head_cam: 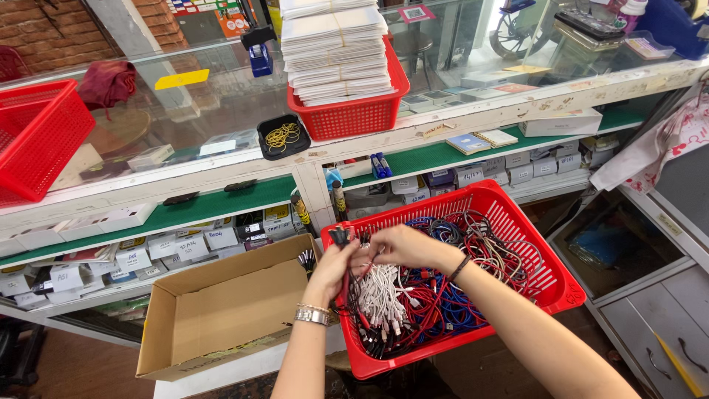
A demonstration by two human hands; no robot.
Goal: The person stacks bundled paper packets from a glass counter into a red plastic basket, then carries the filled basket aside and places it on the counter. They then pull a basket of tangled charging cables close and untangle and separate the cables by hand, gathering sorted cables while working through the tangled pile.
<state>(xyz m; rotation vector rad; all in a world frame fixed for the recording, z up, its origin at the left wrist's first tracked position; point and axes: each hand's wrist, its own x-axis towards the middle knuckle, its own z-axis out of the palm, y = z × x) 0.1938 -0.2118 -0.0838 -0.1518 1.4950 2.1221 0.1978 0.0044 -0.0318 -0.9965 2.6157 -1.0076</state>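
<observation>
A red plastic basket (550, 284) in front of me holds several tangled cables in white, red, blue and black (413, 303). My left hand (334, 267), with a metal watch on the wrist, is closed around a bunch of red and black cables (344, 290) lifted at the basket's left rim, their black plugs sticking up above the fingers. My right hand (402, 247), a dark band on its wrist, hovers over the pile and pinches cable ends next to the left hand.
An open cardboard box (221, 314) sits left of the basket. Behind is a glass counter with green shelves of small boxes (185, 244), a red basket of stacked envelopes (347, 111), a black tray of rubber bands (282, 137) and another red basket (37, 133). Grey drawers (657, 325) stand at right.
</observation>
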